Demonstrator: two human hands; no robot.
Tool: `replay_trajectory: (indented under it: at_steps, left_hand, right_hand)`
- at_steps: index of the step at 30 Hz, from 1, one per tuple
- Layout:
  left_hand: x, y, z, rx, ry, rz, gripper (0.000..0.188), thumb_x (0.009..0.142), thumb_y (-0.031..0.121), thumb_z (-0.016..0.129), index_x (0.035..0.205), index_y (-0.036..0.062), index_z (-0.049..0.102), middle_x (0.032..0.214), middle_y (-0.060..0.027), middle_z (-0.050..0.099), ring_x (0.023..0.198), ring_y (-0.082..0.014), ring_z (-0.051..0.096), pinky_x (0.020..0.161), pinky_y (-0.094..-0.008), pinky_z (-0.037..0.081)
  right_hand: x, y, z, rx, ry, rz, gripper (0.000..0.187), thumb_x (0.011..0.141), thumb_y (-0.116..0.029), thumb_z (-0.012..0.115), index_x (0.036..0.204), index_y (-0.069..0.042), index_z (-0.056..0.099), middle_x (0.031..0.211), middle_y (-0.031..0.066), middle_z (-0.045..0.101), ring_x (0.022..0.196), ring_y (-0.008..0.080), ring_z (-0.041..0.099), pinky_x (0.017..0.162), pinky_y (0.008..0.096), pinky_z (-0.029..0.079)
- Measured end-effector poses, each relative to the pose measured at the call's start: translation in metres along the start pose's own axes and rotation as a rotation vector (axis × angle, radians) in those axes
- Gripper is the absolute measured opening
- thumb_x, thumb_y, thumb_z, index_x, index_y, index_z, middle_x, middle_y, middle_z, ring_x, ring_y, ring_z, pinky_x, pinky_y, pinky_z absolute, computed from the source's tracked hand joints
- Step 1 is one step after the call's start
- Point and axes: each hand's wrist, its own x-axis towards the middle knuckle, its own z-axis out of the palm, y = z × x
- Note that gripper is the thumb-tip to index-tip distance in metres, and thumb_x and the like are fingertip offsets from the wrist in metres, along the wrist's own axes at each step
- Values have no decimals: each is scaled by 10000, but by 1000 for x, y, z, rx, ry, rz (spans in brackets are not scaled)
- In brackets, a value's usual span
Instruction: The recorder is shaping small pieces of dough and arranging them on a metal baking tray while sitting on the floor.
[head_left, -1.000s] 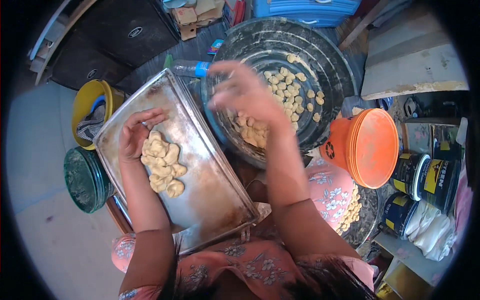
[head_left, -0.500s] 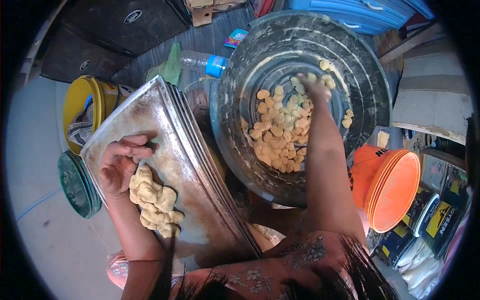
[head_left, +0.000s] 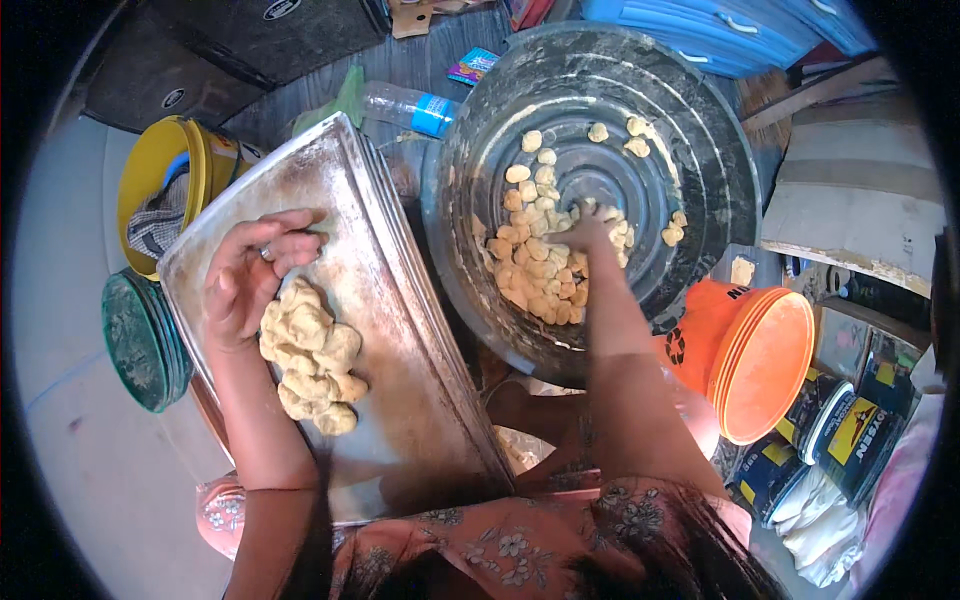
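My left hand (head_left: pixel 262 272) rests at the left edge of a stack of worn metal baking trays (head_left: pixel 395 420), palm turned inward, fingers loosely bent and apart. Beside it and against my wrist lies a clump of pale dough pieces (head_left: pixel 315 350), floury and stuck together. A large black basin (head_left: pixel 715 180) stands to the right. My right hand (head_left: pixel 590 225) reaches down into its middle, fingers spread on the heap of small round dough pieces (head_left: pixel 540 270). Several more pieces lie scattered along the basin's far and right sides.
An orange bucket (head_left: pixel 765 365) tilts by the basin's right side. To the left stand a yellow bucket (head_left: pixel 205 170) holding cloth and a green tub (head_left: pixel 140 340). A clear bottle (head_left: pixel 395 108) lies behind the trays. Blue plastic drawers (head_left: pixel 720 30) are at the back.
My right hand has moved from the far right of the dough heap toward me and to the left. More pieces now lie at the heap's far left. My left hand keeps its place on the trays.
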Motion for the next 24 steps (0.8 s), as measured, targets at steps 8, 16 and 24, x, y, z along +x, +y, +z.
replay_trajectory:
  at_steps: [8, 16, 24]
  left_hand:
    - [11, 1, 8, -61, -47, -15, 631, 891, 432, 577, 1267, -62, 464, 1326, -304, 445, 1177, -340, 522, 998, -425, 411]
    - [13, 1, 4, -96, -39, -4, 617, 924, 454, 512, 1287, -42, 459, 1306, -263, 477, 1163, -331, 528, 992, -436, 421]
    - [14, -3, -5, -287, -72, -28, 770, 915, 632, 343, 1272, -36, 484, 1278, -217, 519, 1166, -318, 524, 993, -434, 425]
  right_hand:
    - [-7, 25, 20, 314, 358, 26, 682, 620, -285, 808, 1209, -69, 538, 1131, 192, 598, 1019, 323, 600, 877, 411, 494]
    - [-83, 23, -115, 1453, 396, -307, 432, 689, 45, 656, 1106, -31, 571, 989, 89, 641, 856, 220, 645, 745, 346, 538]
    - [-318, -169, -177, 809, 325, -1259, 541, 537, -162, 771, 1042, -92, 589, 1122, 101, 547, 1141, 287, 485, 978, 395, 384]
